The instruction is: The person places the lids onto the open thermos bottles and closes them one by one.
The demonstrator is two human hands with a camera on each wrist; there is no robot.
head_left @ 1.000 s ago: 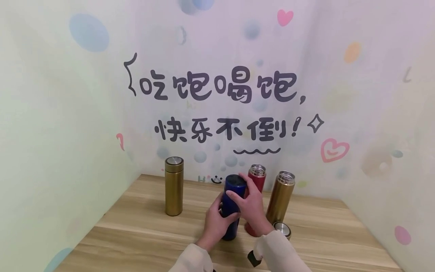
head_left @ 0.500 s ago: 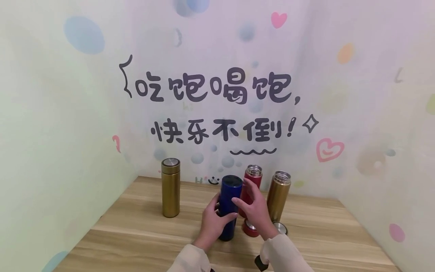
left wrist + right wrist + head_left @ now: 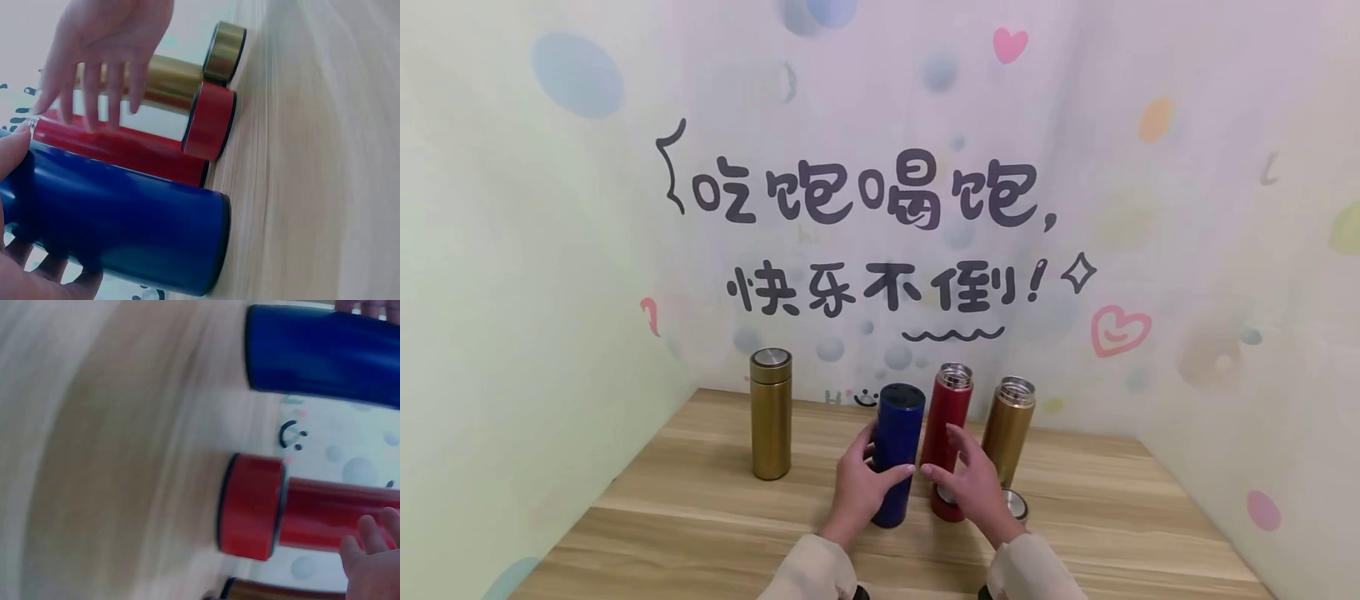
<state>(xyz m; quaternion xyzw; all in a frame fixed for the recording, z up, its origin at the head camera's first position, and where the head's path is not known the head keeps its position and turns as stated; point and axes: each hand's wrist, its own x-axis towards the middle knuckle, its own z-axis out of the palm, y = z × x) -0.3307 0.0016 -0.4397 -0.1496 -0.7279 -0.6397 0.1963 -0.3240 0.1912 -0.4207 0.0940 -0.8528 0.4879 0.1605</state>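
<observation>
My left hand grips the body of a blue thermos flask, thumb in front and fingers behind. The flask stands upright on the table with a dark top. My right hand is apart from it, fingers loosely spread, in front of a red thermos flask whose steel mouth is uncovered. Below that hand a red lid sits on the table before the red flask. In the left wrist view the right hand shows nothing in its fingers.
An uncovered gold flask stands at the right, its gold lid in front of it. Another gold flask, with its lid on, stands at the left. A printed backdrop closes off the wood-patterned table behind.
My right hand has left the top of the blue flask and moved down and to the right. The left hand keeps its grip. The view has shifted slightly.
</observation>
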